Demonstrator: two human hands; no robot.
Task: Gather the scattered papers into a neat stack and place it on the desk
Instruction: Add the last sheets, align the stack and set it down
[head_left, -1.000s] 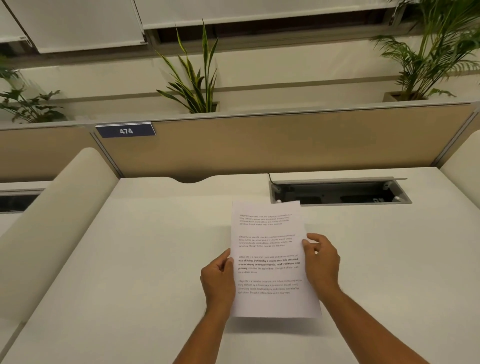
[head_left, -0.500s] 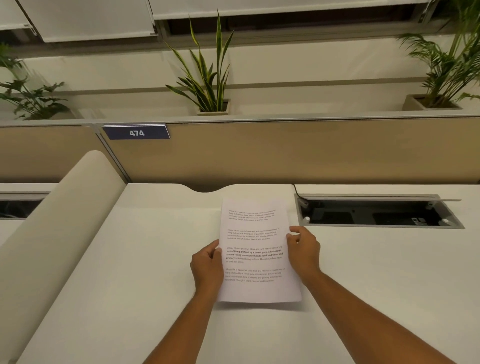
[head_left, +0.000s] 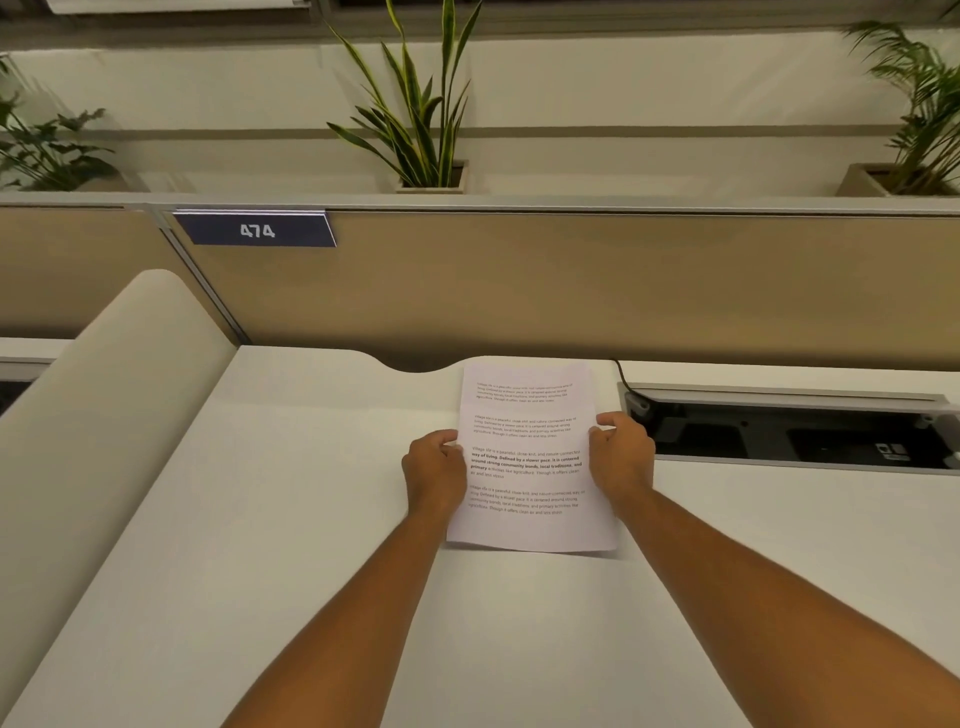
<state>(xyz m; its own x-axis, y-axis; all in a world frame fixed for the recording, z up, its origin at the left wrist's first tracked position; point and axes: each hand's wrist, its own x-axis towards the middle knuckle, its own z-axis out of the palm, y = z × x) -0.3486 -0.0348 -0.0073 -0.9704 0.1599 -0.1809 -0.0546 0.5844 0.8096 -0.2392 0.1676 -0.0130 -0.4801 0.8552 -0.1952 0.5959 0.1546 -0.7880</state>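
Paper stack (head_left: 527, 457) is in both my hands, squared up, printed side up, long axis running toward the back edge of the desk (head_left: 291, 545). Left hand (head_left: 434, 475) pinches the stack's left edge about mid-length, fingers (head_left: 441, 441) curled closed on it. Right hand (head_left: 621, 457) does the same on the right edge, fingers (head_left: 605, 420) wrapped over the margin. Stack sits low over the desk near its back edge; a thin shadow shows under the near edge, so I can't tell if it's fully down or just above the surface. Far end of the stack reaches the curved cutout in the back edge. Open cable tray (head_left: 789, 431) is just beside it on the right. Partition (head_left: 571, 280) behind carries a 474 tag (head_left: 257, 230); snake plant (head_left: 415, 114) beyond it.
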